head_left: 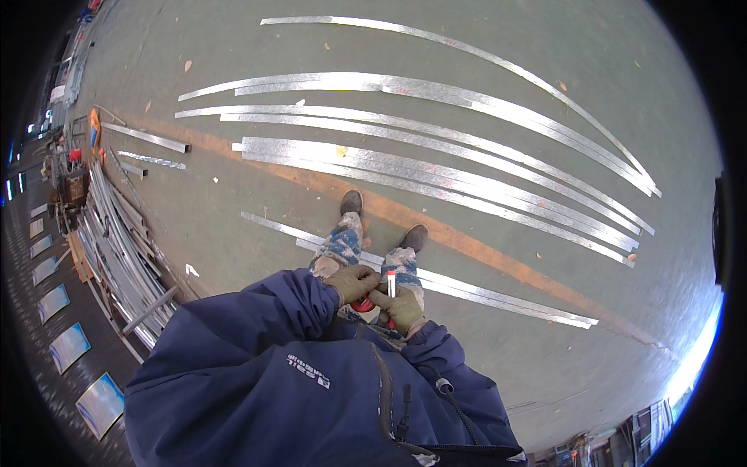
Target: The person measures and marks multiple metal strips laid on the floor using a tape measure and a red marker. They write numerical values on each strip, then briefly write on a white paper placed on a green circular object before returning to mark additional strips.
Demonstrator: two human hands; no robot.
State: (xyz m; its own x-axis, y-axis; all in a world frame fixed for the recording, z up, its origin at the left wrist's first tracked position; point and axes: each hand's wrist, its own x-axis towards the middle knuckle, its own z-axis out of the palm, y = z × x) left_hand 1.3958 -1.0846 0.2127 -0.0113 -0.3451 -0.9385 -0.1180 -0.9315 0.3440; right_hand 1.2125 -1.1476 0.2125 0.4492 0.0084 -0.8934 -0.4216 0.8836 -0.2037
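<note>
This is a metal workshop or factory floor. The floor is wide painted concrete, greenish-grey, with a worn orange stripe running across it. Long galvanised steel strips lie on it in loose rows, bright and thin, some overlapping. At the left edge a stack of metal profiles is piled lengthwise, with a few short offcuts lying nearby. Further left stand what may be tools or machines, too small and bent by the lens to tell. Light panels line the dark rim at lower left.
</note>
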